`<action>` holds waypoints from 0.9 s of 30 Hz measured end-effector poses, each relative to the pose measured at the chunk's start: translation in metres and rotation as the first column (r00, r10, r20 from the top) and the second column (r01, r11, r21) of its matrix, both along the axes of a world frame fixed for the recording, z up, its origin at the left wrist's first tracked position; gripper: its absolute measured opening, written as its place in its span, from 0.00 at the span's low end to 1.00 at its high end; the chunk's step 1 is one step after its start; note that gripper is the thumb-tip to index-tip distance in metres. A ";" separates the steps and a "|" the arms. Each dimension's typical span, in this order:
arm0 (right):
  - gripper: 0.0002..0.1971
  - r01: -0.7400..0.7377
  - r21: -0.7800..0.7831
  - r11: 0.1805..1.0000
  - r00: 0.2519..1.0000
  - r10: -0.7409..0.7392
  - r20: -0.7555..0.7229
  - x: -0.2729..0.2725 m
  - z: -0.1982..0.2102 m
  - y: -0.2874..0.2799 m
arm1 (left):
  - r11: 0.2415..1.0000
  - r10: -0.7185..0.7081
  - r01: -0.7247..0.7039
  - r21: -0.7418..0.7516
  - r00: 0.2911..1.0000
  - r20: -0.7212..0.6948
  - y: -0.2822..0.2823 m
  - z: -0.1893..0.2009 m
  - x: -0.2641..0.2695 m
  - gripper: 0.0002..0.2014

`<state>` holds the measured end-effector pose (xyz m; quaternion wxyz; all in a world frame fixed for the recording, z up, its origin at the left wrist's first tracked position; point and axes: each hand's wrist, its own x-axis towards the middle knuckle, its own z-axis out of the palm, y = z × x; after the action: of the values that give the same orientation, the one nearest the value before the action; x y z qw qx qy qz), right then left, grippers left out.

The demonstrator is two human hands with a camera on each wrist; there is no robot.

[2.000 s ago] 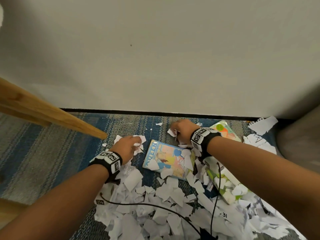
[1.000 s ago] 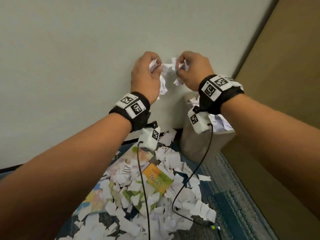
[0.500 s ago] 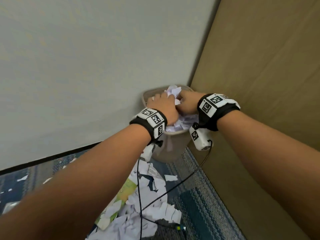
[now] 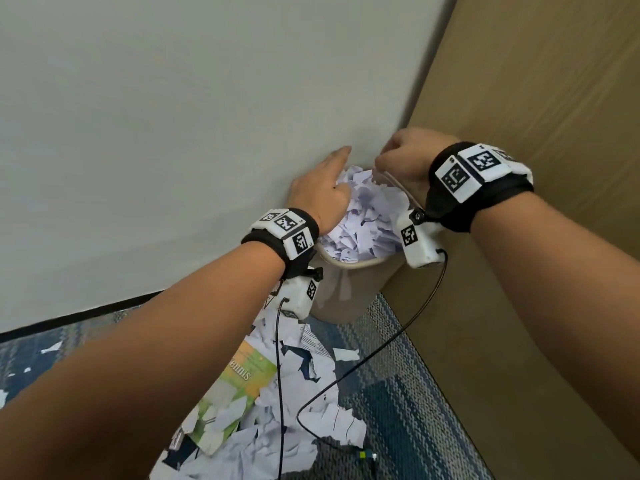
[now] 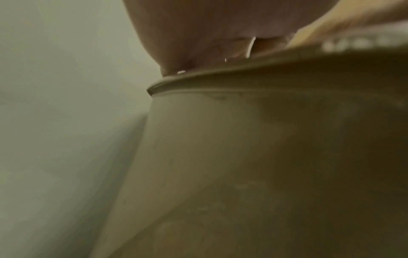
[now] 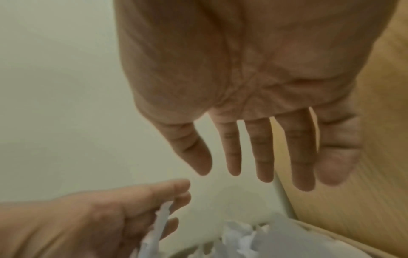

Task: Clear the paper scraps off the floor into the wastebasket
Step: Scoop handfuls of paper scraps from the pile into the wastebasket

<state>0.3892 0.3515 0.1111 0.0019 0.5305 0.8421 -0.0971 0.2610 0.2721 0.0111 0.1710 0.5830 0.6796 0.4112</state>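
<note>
A beige wastebasket (image 4: 346,289) stands in the corner, heaped with white paper scraps (image 4: 367,216). My left hand (image 4: 325,188) lies over the heap's left side, fingers straight, with scraps against its palm (image 6: 110,218). My right hand (image 4: 403,161) hovers just above the basket's far right; in the right wrist view its fingers (image 6: 258,157) hang straight and spread, holding nothing. The left wrist view shows only the basket's rim (image 5: 220,80) and side from close up. More scraps (image 4: 294,438) lie on the floor.
A pale wall (image 4: 173,116) is behind the basket and a brown panel (image 4: 536,98) closes its right side. A green booklet (image 4: 239,386) lies among the scraps on blue-grey carpet (image 4: 408,410). Black wrist-camera cables (image 4: 346,375) trail over the floor.
Both hands carried scraps from the floor to the basket and pushed them in. Now the fingers have straightened, the scraps are released, and the right hand has lifted off the heap.
</note>
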 end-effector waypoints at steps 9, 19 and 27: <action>0.12 -0.075 0.121 0.990 0.956 0.106 -0.275 -0.039 0.030 -0.046 | 0.986 0.079 -0.081 0.144 0.997 0.016 -0.018 0.012 -0.016 0.18; 0.14 -0.234 -0.041 0.971 0.921 0.208 -0.331 -0.101 -0.041 -0.111 | 0.966 0.259 -0.247 0.082 0.944 -0.206 -0.074 -0.038 -0.101 0.20; 0.14 -0.351 -0.310 0.884 0.929 0.369 0.001 -0.117 -0.151 -0.135 | 0.800 -0.003 -0.367 -0.475 0.788 -0.615 -0.166 -0.135 -0.167 0.13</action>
<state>0.2723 0.2161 -0.0401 0.1269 0.3611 0.9002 -0.2077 0.0943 0.1062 -0.1236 0.0763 0.5297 0.8447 0.0023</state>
